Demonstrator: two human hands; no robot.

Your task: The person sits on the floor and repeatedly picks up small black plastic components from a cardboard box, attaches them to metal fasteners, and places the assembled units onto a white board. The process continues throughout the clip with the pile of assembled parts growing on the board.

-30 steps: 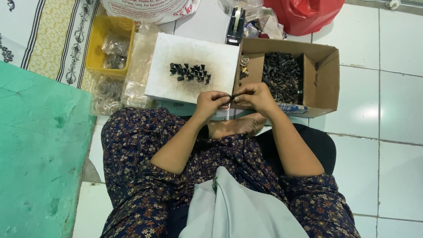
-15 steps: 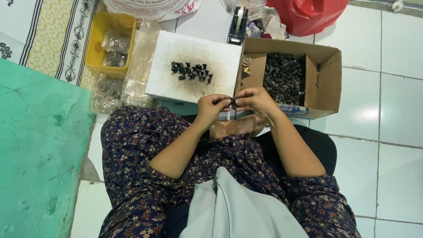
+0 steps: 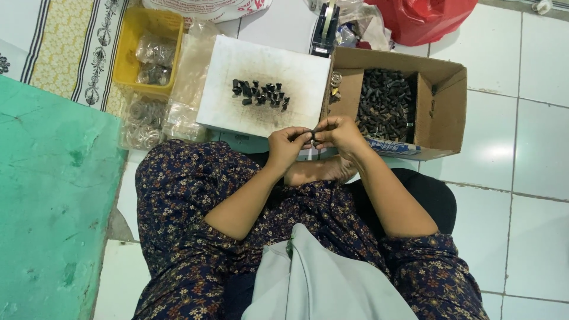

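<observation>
Left hand [image 3: 286, 144] and right hand [image 3: 338, 131] pinch one small dark part [image 3: 313, 136] between fingertips, fully closed on it, at the board's 6 o'clock edge. A cluster of finished pieces [image 3: 261, 93] stands on the white board [image 3: 296, 71]; the cardboard box [image 3: 441, 106] at 3 o'clock is well stocked, so plenty is left.

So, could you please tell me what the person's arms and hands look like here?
Both forearms are bare up to about the elbow, where dark navy sleeves with a small floral print begin. The left hand and right hand wear no gloves; no rings or watch can be made out.

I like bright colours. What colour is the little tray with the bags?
Yellow tray, clearest in the head view.
</observation>
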